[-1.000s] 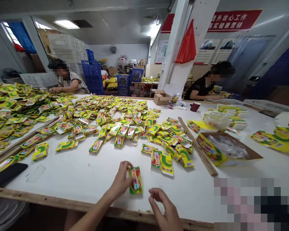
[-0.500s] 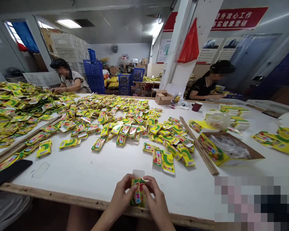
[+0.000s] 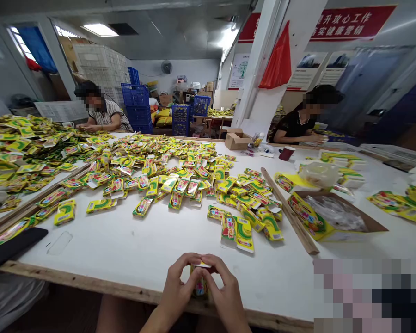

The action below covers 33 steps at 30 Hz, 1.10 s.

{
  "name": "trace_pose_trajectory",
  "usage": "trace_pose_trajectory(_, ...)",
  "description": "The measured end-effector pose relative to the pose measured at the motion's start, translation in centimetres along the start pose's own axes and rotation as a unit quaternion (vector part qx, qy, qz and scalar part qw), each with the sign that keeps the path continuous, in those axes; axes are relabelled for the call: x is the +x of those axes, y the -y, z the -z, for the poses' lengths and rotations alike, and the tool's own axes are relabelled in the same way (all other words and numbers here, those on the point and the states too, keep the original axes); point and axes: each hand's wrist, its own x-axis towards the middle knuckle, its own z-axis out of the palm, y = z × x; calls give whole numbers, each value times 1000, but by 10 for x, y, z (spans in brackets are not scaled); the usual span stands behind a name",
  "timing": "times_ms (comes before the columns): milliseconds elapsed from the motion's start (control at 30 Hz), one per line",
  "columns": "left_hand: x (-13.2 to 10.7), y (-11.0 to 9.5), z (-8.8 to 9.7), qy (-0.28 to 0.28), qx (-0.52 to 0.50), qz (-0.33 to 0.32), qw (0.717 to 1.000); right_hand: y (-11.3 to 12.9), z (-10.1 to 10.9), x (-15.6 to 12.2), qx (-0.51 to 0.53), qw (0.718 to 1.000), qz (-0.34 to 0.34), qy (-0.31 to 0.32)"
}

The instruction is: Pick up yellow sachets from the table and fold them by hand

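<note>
My left hand and my right hand are both closed on one small yellow-green packet at the near edge of the white table. The fingertips of both hands meet on the packet's white top flap, and the hands hide most of the packet. A large spread of the same packets covers the table's middle and far left. The nearest loose packets lie just beyond my hands to the right.
A wooden strip lies across the table beside an open cardboard box with clear bags. A dark flat object sits at the left edge. Two other people sit at the far side. Blue crates stand behind.
My left hand lifted the packet off the table and drew it toward me. My right hand joined it, and both now pinch the packet's top flap.
</note>
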Motion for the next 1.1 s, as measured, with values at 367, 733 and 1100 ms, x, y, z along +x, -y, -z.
trace_pose_trajectory(367, 10, -8, -1, -19, -6, 90, 996, 13, 0, 8, -15, 997, -67, -25)
trace_pose_trajectory(733, 10, -7, 3, -3, 9, 84, 996, 15, 5, 6, 21, 997, -75, -17)
trace_pose_trajectory(1100, -3, 6, 25, 24, 109, 54, 992, 10, 93, -34, -125, 986, -64, -88)
